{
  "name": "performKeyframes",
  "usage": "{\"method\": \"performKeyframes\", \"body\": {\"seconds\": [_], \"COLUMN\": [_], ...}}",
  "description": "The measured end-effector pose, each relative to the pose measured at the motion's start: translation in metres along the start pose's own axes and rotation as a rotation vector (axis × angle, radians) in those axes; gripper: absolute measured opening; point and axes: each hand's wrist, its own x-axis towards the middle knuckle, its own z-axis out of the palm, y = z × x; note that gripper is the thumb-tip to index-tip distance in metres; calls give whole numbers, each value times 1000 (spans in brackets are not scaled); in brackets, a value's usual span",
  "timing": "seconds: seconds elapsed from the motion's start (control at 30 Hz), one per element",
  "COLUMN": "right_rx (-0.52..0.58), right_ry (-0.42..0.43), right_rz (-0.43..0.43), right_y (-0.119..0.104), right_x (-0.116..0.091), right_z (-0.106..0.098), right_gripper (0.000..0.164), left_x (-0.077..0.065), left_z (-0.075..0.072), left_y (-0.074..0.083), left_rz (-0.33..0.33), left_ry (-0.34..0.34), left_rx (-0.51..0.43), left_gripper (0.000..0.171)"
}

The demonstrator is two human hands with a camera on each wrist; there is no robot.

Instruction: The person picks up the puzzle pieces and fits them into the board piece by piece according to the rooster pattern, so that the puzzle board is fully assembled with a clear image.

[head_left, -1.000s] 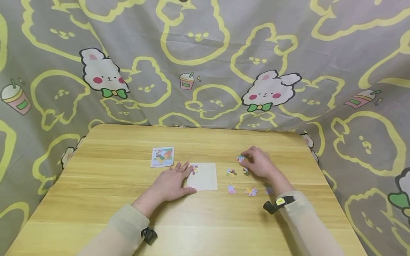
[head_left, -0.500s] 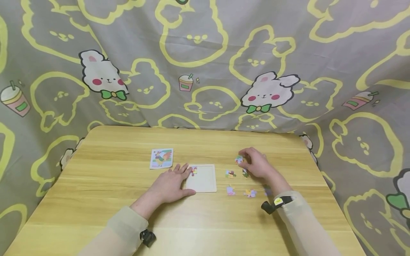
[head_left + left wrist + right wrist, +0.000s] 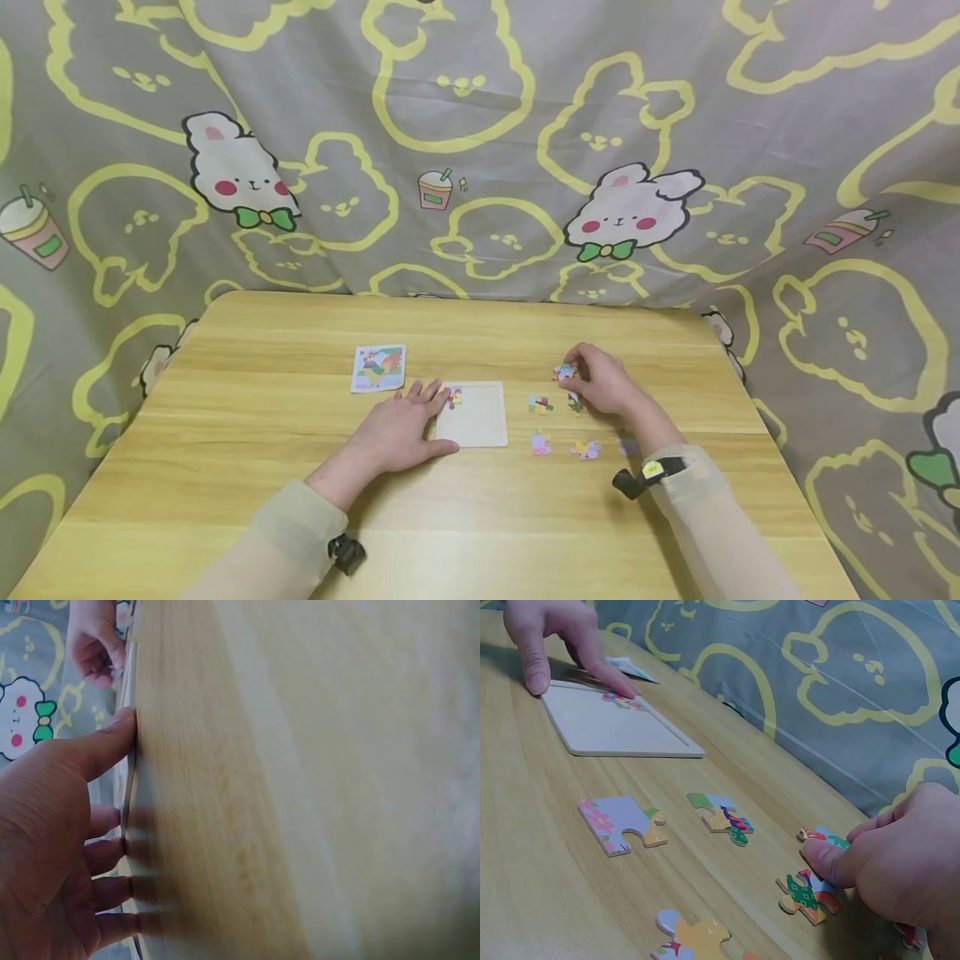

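Here, puzzle tray (image 3: 480,427) between hands (image 3: 397,429) (image 3: 606,383)

right hand (image 3: 911,866) pinches puzzle piece (image 3: 826,835) | green-patterned piece (image 3: 804,897) beside grip | left hand (image 3: 549,618) touches tray (image 3: 607,731), well apart from grip

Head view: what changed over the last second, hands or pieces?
Nothing visibly moved, was taken or let go; only the camera shifts slightly. The left hand stays on the left edge of the tray, the right hand at the same puzzle piece; loose pieces and picture card unchanged.
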Motion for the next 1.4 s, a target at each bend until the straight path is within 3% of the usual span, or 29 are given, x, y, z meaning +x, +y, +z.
{"method": "performKeyframes", "body": {"seconds": [0.2, 0.5, 0.9, 1.4], "right_rx": [24, -27, -93, -51], "right_ry": [-19, -8, 53, 87], "right_rz": [-38, -116, -170, -239], "right_y": [2, 0, -2, -32], "right_x": [-2, -4, -6, -9], "right_z": [3, 7, 7, 4], "right_gripper": [34, 35, 35, 33], "left_x": [-1, -2, -2, -1], "left_z": [-1, 0, -1, -2], "left_y": [1, 1, 3, 2], "left_rz": [-7, -5, -6, -5], "left_ry": [-3, 7, 1, 9], "left_rx": [-10, -19, -16, -24], "left_gripper": [94, 92, 92, 93]}}
